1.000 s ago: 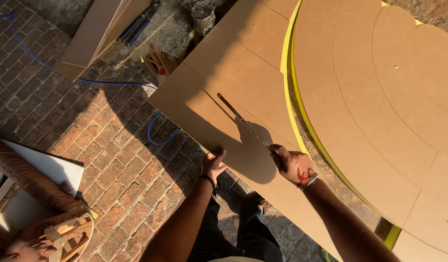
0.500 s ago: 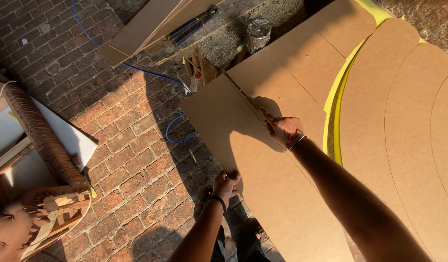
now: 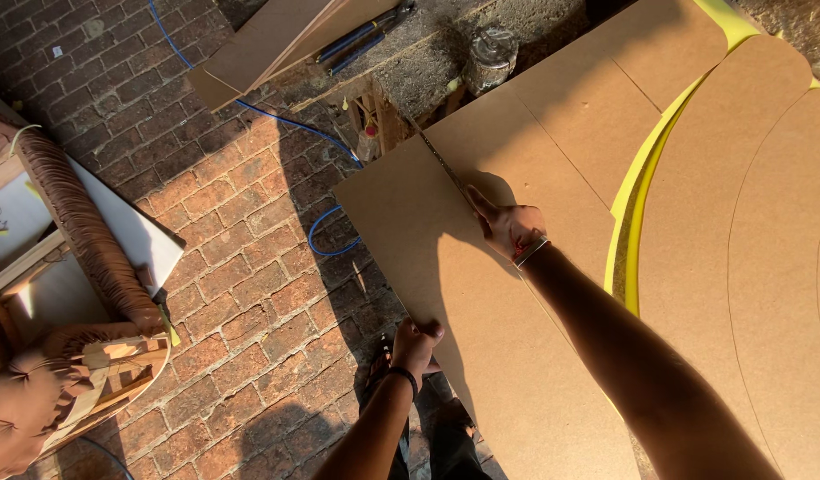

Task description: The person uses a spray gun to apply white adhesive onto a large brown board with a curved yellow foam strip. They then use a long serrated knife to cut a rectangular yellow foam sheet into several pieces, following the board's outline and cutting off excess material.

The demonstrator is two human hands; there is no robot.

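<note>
A large brown fibreboard sheet [image 3: 516, 356] lies flat in front of me. My right hand [image 3: 511, 228] rests on it, fingers closed on the handle of a thin hand saw [image 3: 441, 160] whose blade runs up along the sheet toward its far left corner. My left hand [image 3: 416, 344] grips the sheet's near left edge. Curved brown panels [image 3: 739, 222] with a yellow strip [image 3: 636, 191] under their rim lie on the sheet to the right.
Red brick paving [image 3: 241, 276] lies on the left with a blue cable [image 3: 325, 236] across it. A brown upholstered chair frame [image 3: 81, 293] stands at the far left. More boards [image 3: 268, 44], a jar [image 3: 490, 55] and tools sit at the top.
My view has shifted so the sheet sits further right. My right hand has stretched further up the sheet with the saw; my left hand has gone from resting flat to gripping the edge.
</note>
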